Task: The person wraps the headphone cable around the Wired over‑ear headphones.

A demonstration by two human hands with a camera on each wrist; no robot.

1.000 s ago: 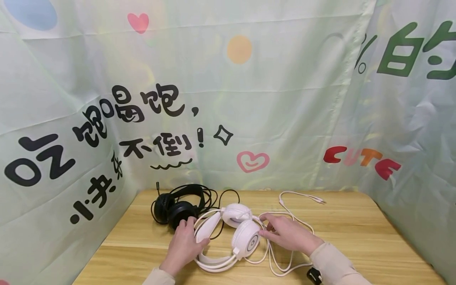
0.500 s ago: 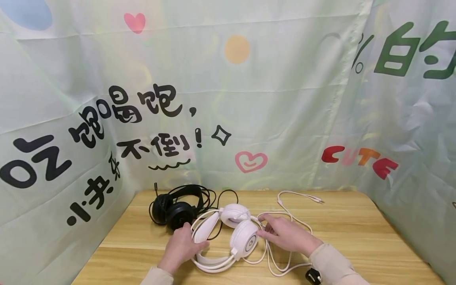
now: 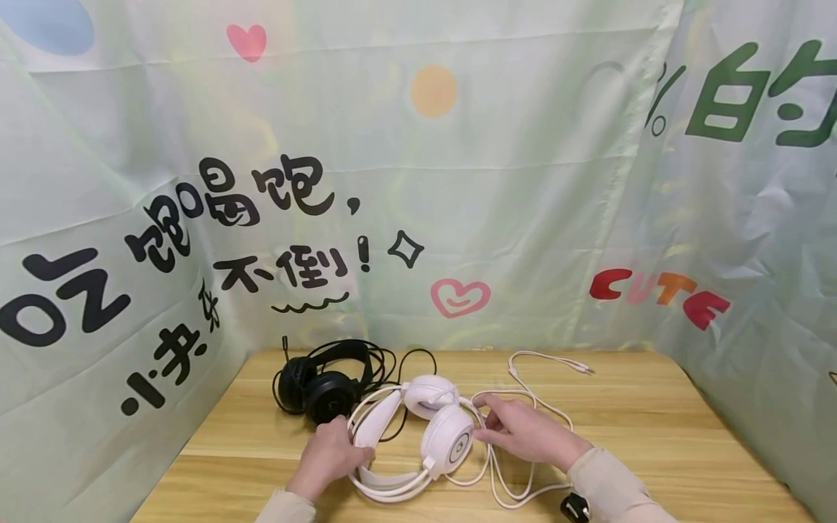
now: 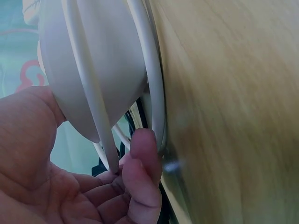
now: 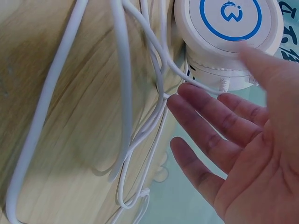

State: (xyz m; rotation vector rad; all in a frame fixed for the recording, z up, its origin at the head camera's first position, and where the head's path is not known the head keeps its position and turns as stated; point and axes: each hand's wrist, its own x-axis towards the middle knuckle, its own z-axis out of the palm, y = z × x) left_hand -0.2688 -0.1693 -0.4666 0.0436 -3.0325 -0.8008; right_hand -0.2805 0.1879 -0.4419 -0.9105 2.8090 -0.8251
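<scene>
White over-ear headphones (image 3: 447, 442) lie on the wooden table in the head view, headband toward the left. My left hand (image 3: 330, 454) holds that headband at its left side. In the left wrist view, the fingers (image 4: 142, 184) curl round the thin outer bands while the thumb is at the inner pad (image 4: 100, 60). On the other side, my right hand (image 3: 523, 428) is beside the near ear cup, thumb right at its outer face. The right wrist view shows its fingers (image 5: 210, 121) loosely extended by the white cable (image 5: 124, 93) and the ear cup (image 5: 231, 28).
A black headset (image 3: 330, 396) with a raised microphone and coiled cord stands behind my left hand. The white cable's plug end (image 3: 582, 367) reaches the back right. A small black object (image 3: 575, 506) is by the right sleeve. Printed cloth (image 3: 523, 218) walls in the table.
My left hand has drawn slightly back, its fingers closing from a spread reach onto the headband. The white headphones have shifted a little to the left. The right hand stays beside the ear cup.
</scene>
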